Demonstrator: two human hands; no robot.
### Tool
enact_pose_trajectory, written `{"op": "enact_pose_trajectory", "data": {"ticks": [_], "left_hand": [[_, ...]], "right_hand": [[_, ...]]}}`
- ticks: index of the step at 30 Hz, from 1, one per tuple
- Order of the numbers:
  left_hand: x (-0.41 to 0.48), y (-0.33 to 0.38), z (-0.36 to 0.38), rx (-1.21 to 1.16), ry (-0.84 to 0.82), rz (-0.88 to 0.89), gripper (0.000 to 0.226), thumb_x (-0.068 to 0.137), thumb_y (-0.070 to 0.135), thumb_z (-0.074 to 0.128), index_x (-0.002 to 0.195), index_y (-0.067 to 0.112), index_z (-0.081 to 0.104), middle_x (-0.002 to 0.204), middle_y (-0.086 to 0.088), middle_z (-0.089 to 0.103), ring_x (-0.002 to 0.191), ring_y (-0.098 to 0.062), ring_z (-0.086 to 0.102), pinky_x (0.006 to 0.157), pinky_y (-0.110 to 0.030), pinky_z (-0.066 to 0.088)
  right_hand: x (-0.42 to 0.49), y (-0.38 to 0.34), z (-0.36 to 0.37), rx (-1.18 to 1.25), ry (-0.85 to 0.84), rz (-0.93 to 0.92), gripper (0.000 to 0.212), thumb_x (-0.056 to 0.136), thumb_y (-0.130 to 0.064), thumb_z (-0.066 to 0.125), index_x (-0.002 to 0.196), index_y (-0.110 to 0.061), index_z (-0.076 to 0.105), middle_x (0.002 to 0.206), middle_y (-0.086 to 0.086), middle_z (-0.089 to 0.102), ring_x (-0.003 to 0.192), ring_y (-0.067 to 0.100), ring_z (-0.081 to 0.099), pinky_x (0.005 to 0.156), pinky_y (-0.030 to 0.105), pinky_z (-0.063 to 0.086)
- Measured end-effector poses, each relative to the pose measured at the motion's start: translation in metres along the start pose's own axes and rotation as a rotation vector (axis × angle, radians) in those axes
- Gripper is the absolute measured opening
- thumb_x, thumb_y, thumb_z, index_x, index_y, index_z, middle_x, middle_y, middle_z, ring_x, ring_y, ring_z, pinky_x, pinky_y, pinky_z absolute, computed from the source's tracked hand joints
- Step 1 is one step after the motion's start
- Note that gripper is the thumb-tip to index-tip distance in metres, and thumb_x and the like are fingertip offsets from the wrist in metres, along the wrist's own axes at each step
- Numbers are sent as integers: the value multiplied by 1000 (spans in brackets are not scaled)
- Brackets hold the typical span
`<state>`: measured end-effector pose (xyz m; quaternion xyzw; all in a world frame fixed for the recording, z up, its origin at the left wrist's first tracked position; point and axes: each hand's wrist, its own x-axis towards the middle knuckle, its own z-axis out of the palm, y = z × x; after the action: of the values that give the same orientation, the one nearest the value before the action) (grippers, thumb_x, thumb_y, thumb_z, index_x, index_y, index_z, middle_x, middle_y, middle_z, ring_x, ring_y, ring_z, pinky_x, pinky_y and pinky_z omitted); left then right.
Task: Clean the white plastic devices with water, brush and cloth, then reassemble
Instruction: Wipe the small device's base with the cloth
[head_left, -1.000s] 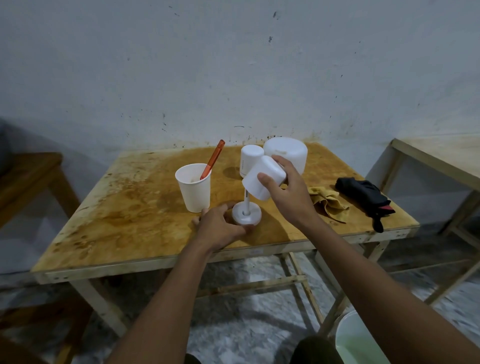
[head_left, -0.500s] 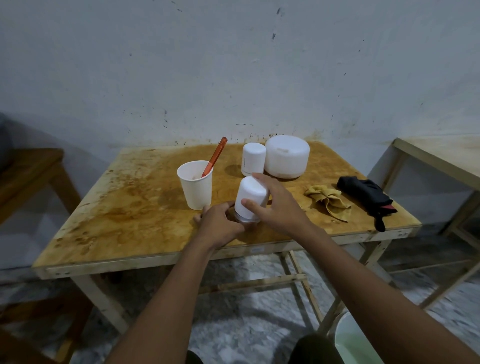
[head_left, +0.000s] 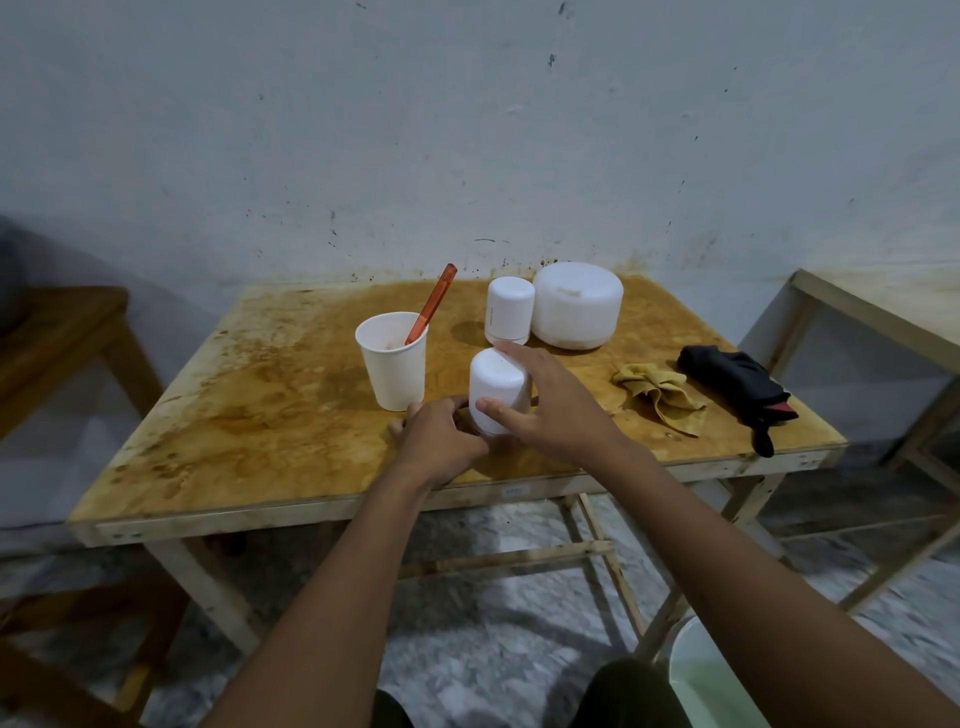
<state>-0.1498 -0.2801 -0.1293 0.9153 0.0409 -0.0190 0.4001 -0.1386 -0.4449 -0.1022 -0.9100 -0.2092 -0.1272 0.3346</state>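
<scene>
A small white plastic cover (head_left: 496, 387) stands upright near the table's front edge, set down over its base. My right hand (head_left: 550, 410) holds the cover, thumb on its front, fingers over its top and right side. My left hand (head_left: 441, 439) grips the hidden base at the cover's lower left. Behind them stand a second small white device (head_left: 509, 310) and a larger round white device (head_left: 576, 304). A white paper cup (head_left: 394, 361) with an orange brush (head_left: 431, 304) leaning in it stands to the left. A yellow cloth (head_left: 657, 392) lies crumpled to the right.
The stained wooden table (head_left: 260, 415) stands against a grey wall. A black folded item (head_left: 737, 384) lies by the right edge. Another wooden table (head_left: 878, 317) is at the right, a wooden bench (head_left: 57, 332) at the left, and a pale bucket (head_left: 711, 686) on the floor at lower right.
My right hand brought the tilted white cover down over the stem and round base that my left hand held. The cover now stands upright, hiding the stem.
</scene>
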Motion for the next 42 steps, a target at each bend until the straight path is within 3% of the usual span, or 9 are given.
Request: {"op": "enact_pose_trajectory", "data": {"ticks": [5,14,22,30,39,42], "left_hand": [[-4,4,-1,26,5,27,67,80,27,72,141,31,43,128,-2,53,129,-27,35,112,-43,22],[-10,12,-3,40,4,8,55,86,32,68,137,30,48,130,-4,52,131,-29,33,113,-42,21],[-12,19,-8,123,-43,1,59,88,33,62,142,32,39,132,-5,51,135,-29,29,114,-47,19],[-9,20,-8,120,-38,-17,57,88,31,63,141,31,42,135,-4,51,138,-30,28,113,-46,17],[-4,26,-6,121,0,25,62,82,23,69,139,27,43,136,-1,51,134,-28,37,118,-51,14],[-1,24,-3,82,20,51,57,80,20,71,132,24,48,130,0,54,127,-25,44,118,-52,18]], "right_hand": [[1,-1,-4,13,-9,-1,75,84,-50,68,147,-23,37,148,0,44,132,17,42,107,41,41],[-1,4,0,27,39,8,76,82,-53,70,146,-28,39,147,-2,47,131,16,44,104,39,43],[-3,-2,-2,52,33,31,74,83,-53,69,147,-30,39,148,-3,46,132,16,43,106,42,43],[-2,1,0,49,23,42,75,84,-54,68,148,-30,37,148,-3,45,132,16,42,105,40,43],[-4,4,2,102,29,59,74,83,-54,68,146,-33,37,147,-6,45,129,13,44,102,40,47],[-2,5,-2,131,1,74,74,84,-52,68,148,-32,36,149,-6,43,132,13,42,106,36,42]]}}
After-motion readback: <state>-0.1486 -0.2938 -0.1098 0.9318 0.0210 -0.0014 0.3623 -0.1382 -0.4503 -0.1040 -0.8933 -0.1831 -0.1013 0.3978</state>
